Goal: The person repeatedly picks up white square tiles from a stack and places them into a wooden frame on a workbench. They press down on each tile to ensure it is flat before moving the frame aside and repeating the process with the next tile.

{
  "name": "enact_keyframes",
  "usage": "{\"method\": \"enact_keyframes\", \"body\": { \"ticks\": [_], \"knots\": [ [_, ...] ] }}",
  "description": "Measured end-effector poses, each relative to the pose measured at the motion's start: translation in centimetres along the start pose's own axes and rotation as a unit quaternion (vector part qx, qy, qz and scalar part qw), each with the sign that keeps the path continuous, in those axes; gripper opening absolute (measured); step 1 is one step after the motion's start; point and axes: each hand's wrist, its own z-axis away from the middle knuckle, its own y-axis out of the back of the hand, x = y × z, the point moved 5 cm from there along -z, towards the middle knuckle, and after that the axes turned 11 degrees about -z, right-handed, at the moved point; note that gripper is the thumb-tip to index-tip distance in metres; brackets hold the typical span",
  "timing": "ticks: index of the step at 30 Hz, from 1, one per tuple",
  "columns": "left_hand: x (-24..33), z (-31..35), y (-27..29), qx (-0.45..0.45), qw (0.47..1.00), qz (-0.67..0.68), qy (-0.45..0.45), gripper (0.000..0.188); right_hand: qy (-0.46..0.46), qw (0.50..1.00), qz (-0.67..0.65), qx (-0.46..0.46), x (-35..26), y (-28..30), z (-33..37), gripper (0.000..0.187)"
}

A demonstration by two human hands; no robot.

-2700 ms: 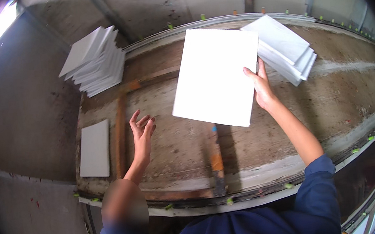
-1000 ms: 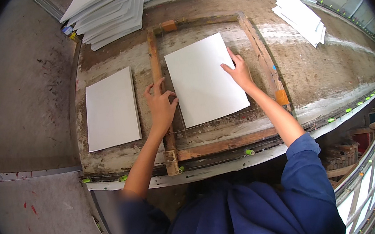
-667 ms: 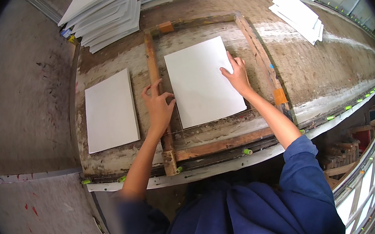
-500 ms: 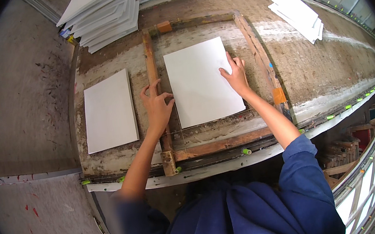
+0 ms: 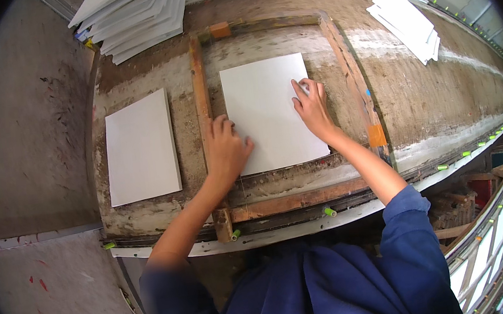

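A white sheet of card or board point(image 5: 269, 118) lies flat inside a worn wooden frame point(image 5: 281, 202). My left hand point(image 5: 226, 150) is at its left edge, fingers loosely bent and slightly blurred, with the thumb reaching over the card. On the right part of the sheet rests my right hand point(image 5: 315, 109), its fingers apart and partly curled, the tips on or just above the surface. Neither hand grips anything that I can see. Left of the frame, a neat stack of white sheets point(image 5: 140, 148) lies on the table.
A tall, uneven pile of white sheets point(image 5: 139, 18) stands at the far left of the stained table point(image 5: 442, 92). Several more sheets point(image 5: 403, 22) lie at the far right. Green clips point(image 5: 330, 212) line the near edge, and a rack point(image 5: 491, 241) stands at lower right.
My left hand has shifted right onto the card's edge, its fingers no longer lifted over the frame bar. My right hand has moved inward from the right edge. The card now sits straighter.
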Motion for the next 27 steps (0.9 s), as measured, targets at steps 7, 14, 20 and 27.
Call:
{"method": "enact_keyframes", "body": {
  "ticks": [7,14,20,27],
  "knots": [
    [1.6,0.5,-3.1,-0.046,0.999,0.027,0.004,0.089,0.028,0.996,0.042,-0.076,-0.2,-0.7,-0.5,0.057],
    [-0.5,-7.4,-5.8,0.006,0.996,0.079,0.026,0.098,0.052,0.993,0.047,-0.090,0.7,-1.4,-4.1,0.056],
    [-1.4,-13.5,-8.4,0.000,0.998,0.046,0.039,0.086,0.032,0.987,0.132,-0.084,3.6,-4.5,-10.0,0.052],
    [-1.3,-16.6,-10.4,0.022,0.996,0.060,0.061,0.067,0.009,0.984,0.158,-0.079,3.0,-7.9,-12.5,0.052]
  ]
}}
